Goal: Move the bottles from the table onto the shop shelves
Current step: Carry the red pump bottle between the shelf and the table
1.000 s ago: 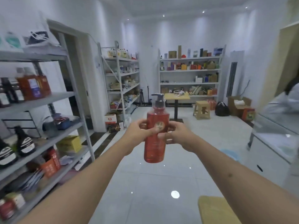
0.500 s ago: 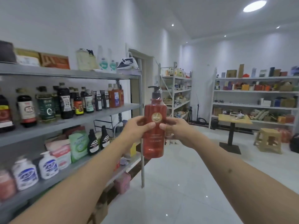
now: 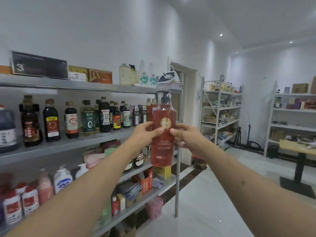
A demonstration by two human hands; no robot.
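I hold a tall red pump bottle (image 3: 163, 144) with a black pump head and a gold round label upright in front of me. My left hand (image 3: 147, 132) grips its left side and my right hand (image 3: 186, 139) grips its right side, thumbs on the front. The bottle is in the air beside the right end of the grey metal shop shelves (image 3: 71, 146) on my left. Those shelves carry a row of dark sauce and oil bottles (image 3: 89, 117) at bottle height and soap pump bottles (image 3: 62, 180) lower down.
The shelf's right upright post (image 3: 177, 185) stands just behind the bottle. Boxes and an iron (image 3: 168, 77) sit on the top shelf. More shelving (image 3: 220, 113) stands by the far wall, and a small yellow table (image 3: 290, 146) on a black foot is at right. White tiled floor lies ahead.
My view has turned further left and closer to the grey shelves. The bottle stays gripped in both hands and has risen slightly against the shelf's right end.
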